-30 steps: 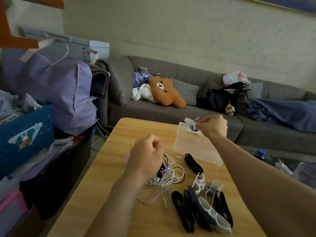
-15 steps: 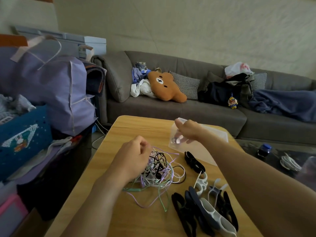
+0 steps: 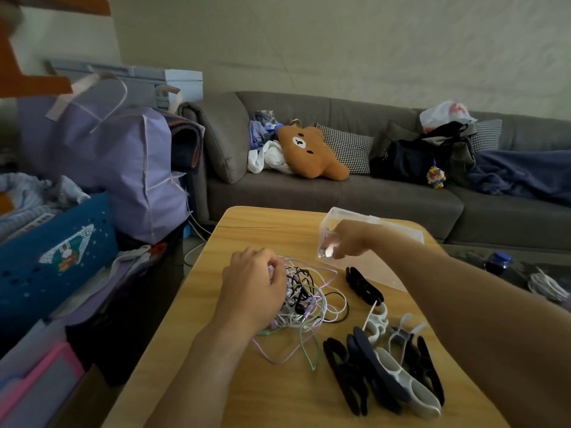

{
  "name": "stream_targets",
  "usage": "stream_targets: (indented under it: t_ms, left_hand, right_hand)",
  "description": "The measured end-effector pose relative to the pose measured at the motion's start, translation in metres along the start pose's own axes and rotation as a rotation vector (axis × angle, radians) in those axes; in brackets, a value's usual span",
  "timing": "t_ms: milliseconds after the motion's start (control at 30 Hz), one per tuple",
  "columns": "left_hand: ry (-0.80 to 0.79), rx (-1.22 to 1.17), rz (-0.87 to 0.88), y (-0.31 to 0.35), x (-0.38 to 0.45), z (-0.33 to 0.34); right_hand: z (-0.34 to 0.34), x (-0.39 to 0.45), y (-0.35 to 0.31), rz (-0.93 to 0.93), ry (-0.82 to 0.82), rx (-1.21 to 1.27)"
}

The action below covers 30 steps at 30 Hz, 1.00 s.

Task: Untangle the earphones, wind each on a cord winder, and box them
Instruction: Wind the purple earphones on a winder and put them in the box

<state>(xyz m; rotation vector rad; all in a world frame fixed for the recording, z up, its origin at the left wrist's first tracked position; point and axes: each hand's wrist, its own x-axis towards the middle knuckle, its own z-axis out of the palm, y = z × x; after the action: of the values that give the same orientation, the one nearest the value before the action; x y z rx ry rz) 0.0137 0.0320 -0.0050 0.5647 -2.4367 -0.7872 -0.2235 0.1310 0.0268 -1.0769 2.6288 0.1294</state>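
A wooden table (image 3: 253, 384) holds a clear plastic box (image 3: 386, 236), a pile of cord winders (image 3: 383, 369) and tangled earphones (image 3: 312, 301). The right hand (image 3: 346, 239) reaches into the box — whether its fingers hold anything cannot be told. The left hand (image 3: 256, 282), fingers curled, grips the tangle; best to tease one cord free gently — no yanking
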Motion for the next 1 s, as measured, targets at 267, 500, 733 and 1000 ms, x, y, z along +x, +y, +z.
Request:
stream_targets:
  t_ms: [267, 500, 733, 1000]
  left_hand:
    - [0.044, -0.043, 0.113, -0.007, -0.006, -0.008]
    - [-0.144, 0.043, 0.113, -0.003, -0.013, -0.003]
    - [-0.209, -0.145, 0.001, -0.005, -0.007, -0.015]
    - [-0.012, -0.189, 0.077, 0.008, -0.001, 0.000]
  right_hand:
    - [0.010, -0.062, -0.024, -0.081, 0.544, 0.178]
    - [0.060, -0.113, -0.046, -0.159, 0.407, 0.505]
    - [0.072, -0.122, -0.041, -0.065, 0.544, 0.757]
    - [0.029, -0.158, -0.055, -0.323, 0.711, 1.215]
